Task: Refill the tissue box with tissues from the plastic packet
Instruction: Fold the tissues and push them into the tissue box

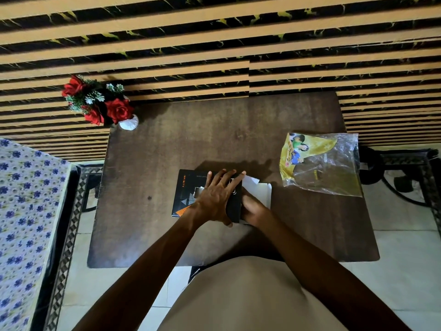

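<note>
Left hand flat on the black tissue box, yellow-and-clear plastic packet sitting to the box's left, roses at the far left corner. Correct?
Not quite. The head view shows the yellow-and-clear plastic packet lying to the right of the black cardboard tissue box, not its left. The rest holds: the left hand lies flat on the box, and the red roses stand at the far left corner of the brown wooden table.

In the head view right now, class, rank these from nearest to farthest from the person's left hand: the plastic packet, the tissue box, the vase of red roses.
1. Tissue box: directly under the left hand, which presses flat on its top.
2. Plastic packet: off to the right on the table.
3. Vase of red roses: at the table's far left corner.
</note>
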The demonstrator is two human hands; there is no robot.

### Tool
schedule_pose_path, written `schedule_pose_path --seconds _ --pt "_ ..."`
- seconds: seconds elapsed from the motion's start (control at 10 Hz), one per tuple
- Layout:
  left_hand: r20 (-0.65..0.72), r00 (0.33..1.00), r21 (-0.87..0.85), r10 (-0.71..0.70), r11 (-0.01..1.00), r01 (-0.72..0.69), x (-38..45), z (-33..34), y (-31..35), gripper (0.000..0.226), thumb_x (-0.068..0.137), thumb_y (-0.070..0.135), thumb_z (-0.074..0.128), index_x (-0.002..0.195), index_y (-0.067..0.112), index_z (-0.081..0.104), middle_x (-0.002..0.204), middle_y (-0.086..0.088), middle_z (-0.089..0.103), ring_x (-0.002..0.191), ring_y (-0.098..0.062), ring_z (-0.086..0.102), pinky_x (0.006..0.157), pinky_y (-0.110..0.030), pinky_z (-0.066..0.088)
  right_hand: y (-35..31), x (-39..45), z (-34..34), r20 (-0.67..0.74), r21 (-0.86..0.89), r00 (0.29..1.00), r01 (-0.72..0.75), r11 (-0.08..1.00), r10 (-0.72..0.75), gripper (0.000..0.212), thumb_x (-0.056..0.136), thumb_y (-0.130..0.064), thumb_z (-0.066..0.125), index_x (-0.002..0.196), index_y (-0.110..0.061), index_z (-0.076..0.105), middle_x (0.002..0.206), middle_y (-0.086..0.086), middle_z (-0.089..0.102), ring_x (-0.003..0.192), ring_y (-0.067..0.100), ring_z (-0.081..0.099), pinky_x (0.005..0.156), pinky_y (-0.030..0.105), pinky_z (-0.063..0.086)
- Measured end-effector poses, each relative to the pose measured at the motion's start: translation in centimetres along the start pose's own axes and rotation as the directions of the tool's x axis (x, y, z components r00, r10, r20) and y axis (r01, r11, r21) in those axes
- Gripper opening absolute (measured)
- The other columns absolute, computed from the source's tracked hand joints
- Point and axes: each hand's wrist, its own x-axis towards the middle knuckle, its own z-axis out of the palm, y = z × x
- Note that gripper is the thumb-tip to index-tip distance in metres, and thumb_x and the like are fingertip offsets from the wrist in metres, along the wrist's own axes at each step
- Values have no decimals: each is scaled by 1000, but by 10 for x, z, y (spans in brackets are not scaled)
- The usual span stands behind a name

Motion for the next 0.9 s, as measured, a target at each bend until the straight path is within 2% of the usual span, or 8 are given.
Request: schedule_pose_path --seconds 0.1,0.2,0.3,0.5,0.6,0.7,0.8,0.9 --pt "-9 1000 -10 3 1000 -3 -1 2 -1 148 44 60 87 152 27 -8 161 -7 11 149 -32 3 119 -61 2 87 8 -30 125 490 970 124 863 -210 83 84 -36 70 149 -12 23 154 26 25 139 42 32 117 55 26" --pt "-7 1000 -12 3 1000 -3 -2 1 -1 147 45 60 86 152 26 -10 162 -7 9 150 -31 1 119 -60 0 114 5 -58 190 756 905 112 645 -381 39 93 -3 54 128 -21 54 131 18 58 106 32 63 85 43 58" --pt "-21 1000 0 -14 1000 14 1 -1 3 146 45 64 83 151 28 -10 161 -7 11 149 -31 4 119 -60 3 111 9 -56 140 755 920 140 640 -367 39 91 2 58 127 -12 57 117 14 65 98 27 66 69 30 57" --pt "-30 999 -11 -19 1000 19 -3 4 4 144 48 63 83 152 26 -9 162 -7 9 150 -31 2 119 -58 -3 107 18 -51 120 748 913 175 641 -390 44 89 -1 62 130 -14 54 130 14 59 113 35 60 79 37 59" --pt "-26 999 -14 -24 1000 24 -1 5 7 144 48 62 83 152 27 -9 162 -7 8 150 -31 1 119 -58 -4 104 19 -46 9 578 907 340 742 -422 42 88 -5 64 126 -17 51 123 4 57 114 29 56 89 39 56" --pt "-33 999 -33 -34 999 33 2 4 6 145 46 62 84 152 29 -8 161 -7 12 149 -32 5 119 -60 -1 99 20 -38 -181 389 861 506 770 -475 51 85 0 61 134 -12 48 128 17 59 117 35 58 100 46 49" --pt "-30 999 -60 -38 998 36 1 7 3 145 47 63 84 152 27 -9 162 -6 8 150 -31 1 119 -59 -2 98 13 -39 -236 316 835 550 773 -497 52 87 0 58 137 -8 46 129 18 59 119 35 58 99 39 49" --pt "-46 998 -39 -48 998 47 0 11 -2 144 48 67 80 152 23 -8 163 -8 -2 150 -28 -7 121 -53 -5 107 14 -46 -139 341 861 505 793 -489 48 91 -8 62 135 -11 46 128 3 56 116 23 55 98 29 43"
